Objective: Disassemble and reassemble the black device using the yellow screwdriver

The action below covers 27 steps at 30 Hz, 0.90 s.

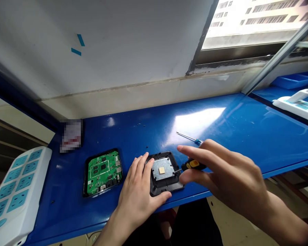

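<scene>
I am resting my left hand (137,191), fingers extended, on the left side of a black casing cover (173,187) lying by the bench's front edge. Its dull silver plate (166,165) is bearing a cream square pad (161,170). My right hand (228,171) is gripping a black-and-yellow screwdriver (193,164), its shaft reaching the plate's right edge. Towards the left end, a green circuit board (99,176) is sitting in a black shell (85,177). The glossy blue bench (128,131) is catching light near its back edge, where a pale wall (133,44) is rising towards a window (246,30).
</scene>
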### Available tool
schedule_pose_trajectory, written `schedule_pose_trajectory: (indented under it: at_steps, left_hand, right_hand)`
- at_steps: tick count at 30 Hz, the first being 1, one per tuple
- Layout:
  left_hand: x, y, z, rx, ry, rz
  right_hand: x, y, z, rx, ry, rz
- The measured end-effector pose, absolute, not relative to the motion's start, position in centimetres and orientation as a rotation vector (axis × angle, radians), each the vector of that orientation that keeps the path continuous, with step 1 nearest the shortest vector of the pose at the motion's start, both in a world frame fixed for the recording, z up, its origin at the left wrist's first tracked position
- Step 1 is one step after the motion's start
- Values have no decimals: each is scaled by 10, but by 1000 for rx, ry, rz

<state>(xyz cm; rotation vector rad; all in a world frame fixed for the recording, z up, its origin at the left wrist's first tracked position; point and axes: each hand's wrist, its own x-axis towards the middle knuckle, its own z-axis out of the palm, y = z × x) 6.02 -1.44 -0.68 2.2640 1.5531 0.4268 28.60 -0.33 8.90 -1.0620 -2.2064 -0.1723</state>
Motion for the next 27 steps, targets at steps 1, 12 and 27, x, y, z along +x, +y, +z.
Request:
schedule_pose_trajectory:
  at_steps: [1,12,27]
  left_hand:
    - [60,-15,-7,2268,1551,424]
    - [61,-14,-7,2266,1553,433]
    - [60,-16,-5,2260,1560,415]
  right_hand:
    - [286,-4,88,-1052,-2219,-180]
    - [287,-5,94,-1060,-2212,86]
    - [291,-15,99,-1108,-2203,83]
